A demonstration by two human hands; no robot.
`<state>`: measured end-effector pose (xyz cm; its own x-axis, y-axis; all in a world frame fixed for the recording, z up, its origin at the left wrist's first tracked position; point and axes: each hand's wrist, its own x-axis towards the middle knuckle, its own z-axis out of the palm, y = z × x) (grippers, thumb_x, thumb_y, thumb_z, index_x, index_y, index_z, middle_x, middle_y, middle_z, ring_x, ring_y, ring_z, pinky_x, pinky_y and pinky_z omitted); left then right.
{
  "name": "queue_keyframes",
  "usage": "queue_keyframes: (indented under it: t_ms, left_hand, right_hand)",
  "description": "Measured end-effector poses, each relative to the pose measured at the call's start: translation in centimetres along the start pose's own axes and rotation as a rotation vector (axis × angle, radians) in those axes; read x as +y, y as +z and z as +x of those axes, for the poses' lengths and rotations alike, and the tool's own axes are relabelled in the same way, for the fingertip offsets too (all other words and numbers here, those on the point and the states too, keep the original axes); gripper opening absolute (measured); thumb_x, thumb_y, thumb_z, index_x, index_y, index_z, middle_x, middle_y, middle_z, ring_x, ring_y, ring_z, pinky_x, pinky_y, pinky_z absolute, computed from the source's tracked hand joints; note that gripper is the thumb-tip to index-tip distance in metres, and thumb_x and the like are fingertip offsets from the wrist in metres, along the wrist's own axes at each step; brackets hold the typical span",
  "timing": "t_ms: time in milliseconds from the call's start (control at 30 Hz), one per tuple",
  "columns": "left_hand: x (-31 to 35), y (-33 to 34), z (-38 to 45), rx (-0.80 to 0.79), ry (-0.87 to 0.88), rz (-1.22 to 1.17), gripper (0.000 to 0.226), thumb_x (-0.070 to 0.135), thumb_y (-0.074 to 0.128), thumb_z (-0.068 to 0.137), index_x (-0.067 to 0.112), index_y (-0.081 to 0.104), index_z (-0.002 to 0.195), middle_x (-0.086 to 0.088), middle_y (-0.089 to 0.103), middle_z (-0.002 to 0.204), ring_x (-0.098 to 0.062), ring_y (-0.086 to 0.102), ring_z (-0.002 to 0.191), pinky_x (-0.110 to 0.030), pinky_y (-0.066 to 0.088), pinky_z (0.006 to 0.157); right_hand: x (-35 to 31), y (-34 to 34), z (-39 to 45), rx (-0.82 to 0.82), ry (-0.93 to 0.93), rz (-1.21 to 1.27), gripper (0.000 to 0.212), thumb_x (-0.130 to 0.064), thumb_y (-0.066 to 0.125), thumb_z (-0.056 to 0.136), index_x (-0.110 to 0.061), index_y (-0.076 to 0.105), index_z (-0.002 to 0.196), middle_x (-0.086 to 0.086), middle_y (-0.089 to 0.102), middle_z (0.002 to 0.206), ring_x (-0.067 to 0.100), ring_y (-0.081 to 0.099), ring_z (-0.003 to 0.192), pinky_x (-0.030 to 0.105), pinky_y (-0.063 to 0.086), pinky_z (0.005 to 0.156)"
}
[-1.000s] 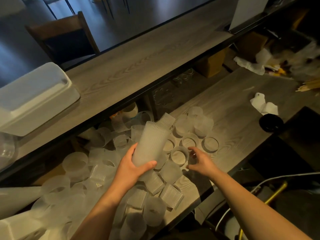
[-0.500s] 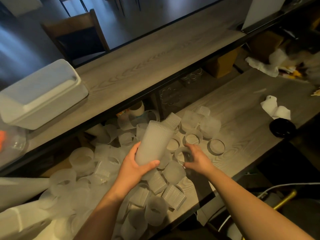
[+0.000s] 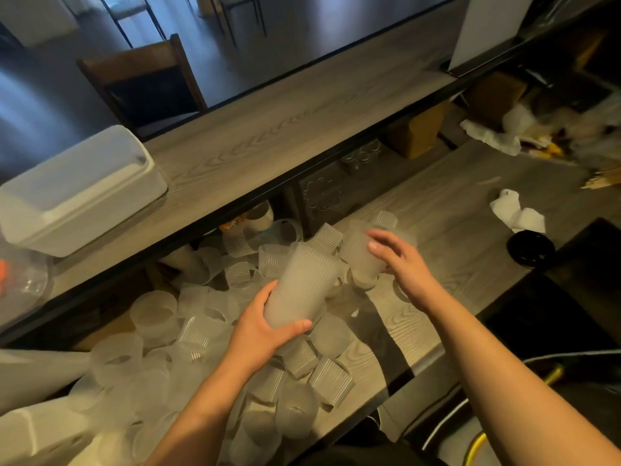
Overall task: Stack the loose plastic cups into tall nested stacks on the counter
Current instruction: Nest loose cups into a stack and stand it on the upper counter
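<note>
Overhead, left hand fingers wrapped round nested stack, right hand gripping frosted cup.

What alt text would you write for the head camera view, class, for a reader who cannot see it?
A person's left hand grips a tilted nested stack of frosted plastic cups above a grey wood-grain counter littered with loose cups, while the right hand holds one frosted cup beside the stack's open top. A white lidded bin sits on the raised shelf behind.
</note>
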<state>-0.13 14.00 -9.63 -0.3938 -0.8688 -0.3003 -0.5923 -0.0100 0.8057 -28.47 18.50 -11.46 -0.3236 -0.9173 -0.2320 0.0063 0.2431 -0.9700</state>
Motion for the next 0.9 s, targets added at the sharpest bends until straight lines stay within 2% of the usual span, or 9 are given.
queue_keyframes:
  t_ms: [133, 267, 433, 567, 633, 800, 900]
  left_hand:
    - [0.2, -0.1, -0.1, -0.03, 0.026, 0.045, 0.085, 0.044, 0.089, 0.066, 0.047, 0.037, 0.133, 0.027, 0.046, 0.121, 0.001, 0.051, 0.108, -0.027, 0.05, 0.084]
    - [0.2, 0.2, -0.2, -0.04, 0.058, 0.069, 0.087, 0.049, 0.089, 0.063, 0.046, 0.041, 0.135, 0.024, 0.05, 0.125, 0.0, 0.052, 0.111, -0.025, 0.05, 0.085]
    - [-0.1, 0.5, -0.3, -0.06, 0.063, 0.098, 0.095, 0.065, 0.084, 0.056, 0.047, 0.04, 0.139, 0.019, 0.051, 0.131, -0.004, 0.053, 0.114, -0.036, 0.054, 0.091]
    - [0.2, 0.7, -0.6, -0.047, 0.074, 0.075, 0.092, 0.061, 0.085, 0.057, 0.046, 0.042, 0.136, 0.02, 0.052, 0.127, 0.0, 0.053, 0.111, -0.026, 0.051, 0.084]
    - [0.4, 0.8, -0.6, -0.043, 0.074, 0.052, 0.089, 0.055, 0.087, 0.061, 0.044, 0.042, 0.137, 0.021, 0.052, 0.126, 0.0, 0.054, 0.109, -0.022, 0.049, 0.08]
    - [0.7, 0.7, -0.5, -0.043, 0.064, 0.023, 0.094, 0.067, 0.079, 0.053, 0.039, 0.045, 0.135, 0.018, 0.054, 0.123, -0.003, 0.056, 0.106, -0.025, 0.052, 0.079]
    - [0.9, 1.0, -0.3, -0.046, 0.052, 0.028, 0.09, 0.07, 0.075, 0.052, 0.039, 0.044, 0.131, 0.017, 0.054, 0.12, -0.004, 0.056, 0.105, -0.027, 0.051, 0.079]
  right_hand:
    - [-3.5, 0.7, -0.4, -0.022, -0.066, 0.022, 0.073, -0.068, 0.062, 0.067, -0.032, 0.061, 0.13, -0.008, 0.062, 0.124, 0.011, 0.06, 0.115, 0.032, 0.051, 0.093]
    - [-4.1, 1.6, -0.8, -0.052, -0.107, -0.049, 0.07, -0.066, 0.066, 0.07, -0.034, 0.061, 0.131, -0.009, 0.062, 0.122, 0.011, 0.057, 0.119, 0.037, 0.048, 0.103]
    - [-4.2, 2.5, -1.7, -0.071, -0.133, -0.131, 0.066, -0.059, 0.063, 0.077, -0.032, 0.055, 0.137, -0.019, 0.058, 0.119, -0.006, 0.052, 0.114, 0.021, 0.041, 0.096]
    - [-4.0, 3.4, -2.2, -0.095, -0.123, -0.146, 0.081, -0.071, 0.057, 0.07, -0.032, 0.052, 0.14, -0.013, 0.056, 0.127, 0.0, 0.051, 0.12, 0.021, 0.041, 0.098]
    - [-3.7, 4.2, -2.6, -0.11, -0.121, -0.143, 0.08, -0.073, 0.055, 0.069, -0.031, 0.052, 0.138, -0.01, 0.054, 0.131, -0.001, 0.049, 0.122, 0.021, 0.04, 0.098]
    - [-3.4, 5.8, -3.0, -0.166, -0.072, -0.093, 0.083, -0.077, 0.048, 0.069, -0.028, 0.048, 0.136, -0.015, 0.051, 0.129, -0.01, 0.046, 0.117, 0.009, 0.037, 0.091]
    - [-3.6, 5.3, -2.8, -0.197, -0.037, -0.01, 0.076, -0.075, 0.045, 0.08, -0.026, 0.05, 0.138, -0.021, 0.054, 0.124, -0.012, 0.051, 0.111, 0.009, 0.041, 0.088]
